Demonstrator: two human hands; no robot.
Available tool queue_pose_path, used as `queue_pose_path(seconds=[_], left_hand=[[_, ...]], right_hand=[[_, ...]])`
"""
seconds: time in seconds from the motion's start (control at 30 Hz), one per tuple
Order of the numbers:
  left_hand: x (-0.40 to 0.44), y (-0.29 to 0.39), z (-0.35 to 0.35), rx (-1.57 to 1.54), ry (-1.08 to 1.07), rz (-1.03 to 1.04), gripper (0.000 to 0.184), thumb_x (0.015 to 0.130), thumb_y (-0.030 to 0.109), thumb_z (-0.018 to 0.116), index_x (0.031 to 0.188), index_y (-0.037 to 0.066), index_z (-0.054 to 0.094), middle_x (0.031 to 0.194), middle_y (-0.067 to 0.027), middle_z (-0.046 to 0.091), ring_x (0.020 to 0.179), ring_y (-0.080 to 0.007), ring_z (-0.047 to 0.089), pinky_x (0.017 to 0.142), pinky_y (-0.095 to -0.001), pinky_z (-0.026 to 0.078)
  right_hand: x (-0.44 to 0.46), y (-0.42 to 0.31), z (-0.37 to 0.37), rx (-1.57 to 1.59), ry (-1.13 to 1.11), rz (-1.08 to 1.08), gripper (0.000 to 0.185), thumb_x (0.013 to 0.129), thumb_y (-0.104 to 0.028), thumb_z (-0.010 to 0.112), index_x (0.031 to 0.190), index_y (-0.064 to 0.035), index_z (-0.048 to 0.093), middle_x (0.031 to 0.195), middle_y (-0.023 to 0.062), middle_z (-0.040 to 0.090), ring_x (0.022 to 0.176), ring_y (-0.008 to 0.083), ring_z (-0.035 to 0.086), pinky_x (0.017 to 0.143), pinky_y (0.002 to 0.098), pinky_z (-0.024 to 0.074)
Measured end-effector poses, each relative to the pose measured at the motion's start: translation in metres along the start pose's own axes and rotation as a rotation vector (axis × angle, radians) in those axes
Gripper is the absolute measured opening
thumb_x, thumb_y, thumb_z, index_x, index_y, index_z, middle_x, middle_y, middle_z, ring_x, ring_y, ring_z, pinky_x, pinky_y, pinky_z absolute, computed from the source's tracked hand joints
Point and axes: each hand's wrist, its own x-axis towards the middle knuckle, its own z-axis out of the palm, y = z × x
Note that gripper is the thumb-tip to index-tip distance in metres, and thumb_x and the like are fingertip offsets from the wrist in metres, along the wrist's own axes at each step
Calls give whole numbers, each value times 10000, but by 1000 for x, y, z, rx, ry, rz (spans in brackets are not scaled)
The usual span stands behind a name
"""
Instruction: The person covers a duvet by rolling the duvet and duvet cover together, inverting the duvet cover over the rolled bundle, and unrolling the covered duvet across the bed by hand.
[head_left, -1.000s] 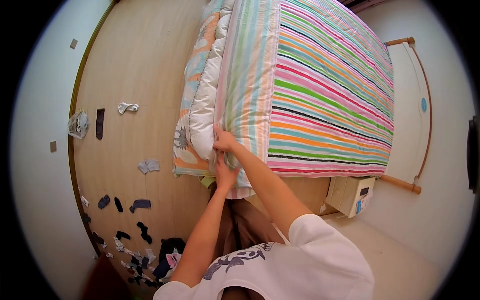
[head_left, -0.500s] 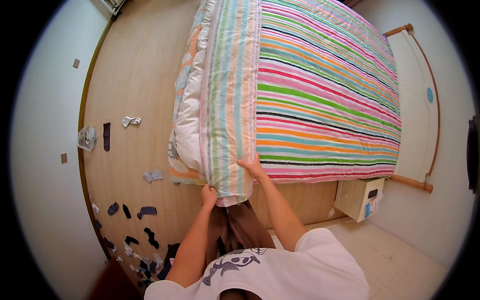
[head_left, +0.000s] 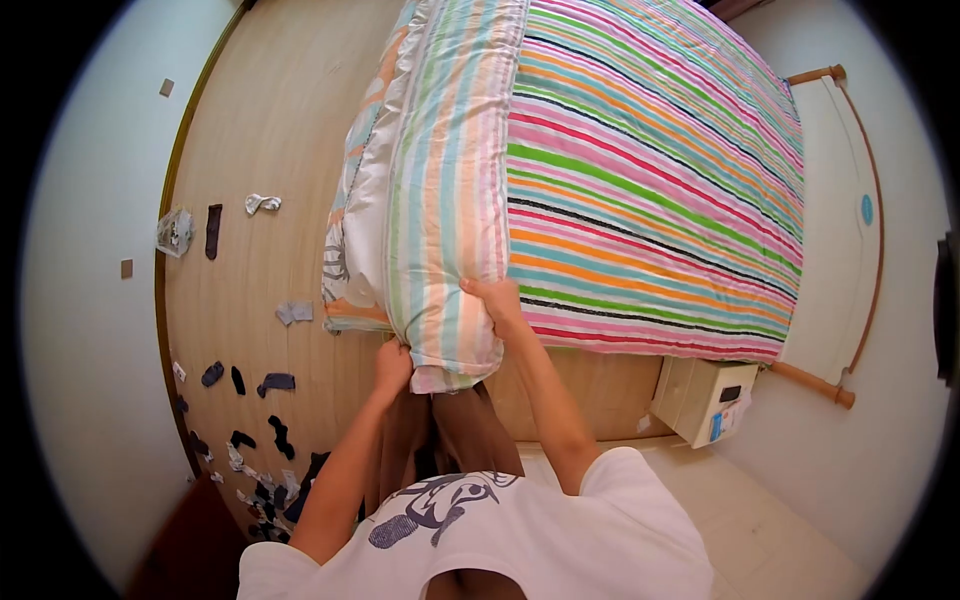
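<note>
Seen from a camera worn on the head, a person in a white printed T-shirt (head_left: 450, 520) stands at the side of a bed, both bare hands on a thick pastel-striped quilt fold (head_left: 440, 210). The fold lies across the bed's foot end, with its near end overhanging the bedside in front of the person's brown trousers (head_left: 390, 450). The left hand (head_left: 393, 367) is at the fold's left edge, fingers curled and apparently pinching the fabric, though the exact contact is partly hidden. The right hand (head_left: 493, 302) grips the opposite edge, thumb laid on top and the other fingers mostly out of sight. Holding both edges like this probably keeps the overhanging end straight and stops the layers slipping apart. Left of the fold, a white padded layer (head_left: 372, 240) and an orange-patterned cloth (head_left: 356, 316) show beneath it; right of it, a brightly striped cover (head_left: 650, 200) runs toward the white headboard (head_left: 825, 220), beside which stands a cream nightstand (head_left: 685, 395). On the wooden floor (head_left: 280, 110) at left, socks (head_left: 276, 382) lie scattered, perhaps laid singly for sorting, near a clear plastic bag (head_left: 174, 232) by the wall.
</note>
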Motion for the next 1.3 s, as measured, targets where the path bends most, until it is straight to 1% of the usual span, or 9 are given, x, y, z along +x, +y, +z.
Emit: queue_pose_path(seconds=[0.3, 0.47, 0.67, 0.8, 0.87, 1.0, 1.1, 1.23, 1.3], left_hand=[[-30, 48, 77, -51, -249, 151, 255, 807, 140, 489, 748, -80, 605, 802, -326, 605, 812, -505, 599, 732, -543, 485], [11, -31, 112, 112, -337, -135, 196, 843, 163, 573, 947, 2, 613, 954, -246, 667, 931, -417, 628, 837, -489, 488], [65, -97, 67, 44, 384, -157, 383, 741, 163, 680, 1057, -3, 540, 1021, -208, 574, 996, -394, 560, 895, -471, 454], [116, -108, 36, 137, 500, -200, 648, 738, 233, 789, 1230, -66, 492, 1207, -235, 559, 1125, -357, 548, 976, -423, 436], [143, -111, 33, -249, 402, -201, 702, 745, 266, 816, 1268, -67, 486, 1244, -219, 570, 1131, -314, 569, 964, -384, 453], [171, -115, 40, -520, 116, -265, 647, 771, 279, 829, 1254, -41, 541, 1207, -145, 636, 1058, -235, 618, 896, -332, 487], [146, -58, 40, -347, 105, -153, 376, 837, 239, 750, 1076, -33, 653, 956, -135, 723, 852, -241, 678, 788, -367, 516], [105, -6, 46, -323, 166, 36, 255, 870, 195, 676, 957, -44, 663, 839, -168, 716, 759, -257, 677, 709, -385, 514], [84, 18, 38, -257, 128, 84, 216, 872, 172, 660, 918, -39, 652, 798, -150, 703, 708, -214, 649, 673, -370, 503]], right_hand=[[-7, -6, -129, -27, 81, -16, 494, 730, -134, 834, 1140, 61, 642, 1046, 126, 701, 871, 209, 676, 779, 338, 545], [61, 80, -156, -644, 406, 0, 629, 705, -359, 859, 1107, 70, 635, 1043, 192, 699, 927, 302, 673, 830, 395, 518], [54, 100, -154, -747, 544, -93, 839, 721, -538, 800, 1217, 83, 531, 1208, 266, 615, 1130, 377, 601, 955, 427, 468], [54, 131, -158, -634, 577, -143, 1009, 742, -604, 760, 1387, 73, 379, 1366, 299, 486, 1282, 402, 480, 1054, 453, 388], [51, 145, -152, -628, 646, -209, 1063, 751, -611, 752, 1444, 65, 314, 1419, 305, 428, 1327, 411, 427, 1082, 462, 357], [21, 132, -111, -995, 830, -348, 842, 865, -389, 693, 1481, 17, 286, 1451, 287, 380, 1357, 442, 348, 1119, 516, 286], [-10, 118, -63, -1177, 588, -820, 750, 800, -166, 677, 1452, 1, 345, 1437, 264, 388, 1344, 448, 352, 1118, 536, 281], [-46, 106, 35, -949, 62, -791, 762, 793, -167, 679, 1464, -23, 348, 1416, 242, 423, 1378, 416, 339, 1128, 564, 266], [-35, 116, 67, -931, 146, -795, 793, 795, -187, 690, 1477, -18, 324, 1387, 252, 458, 1337, 427, 391, 1094, 555, 305]])
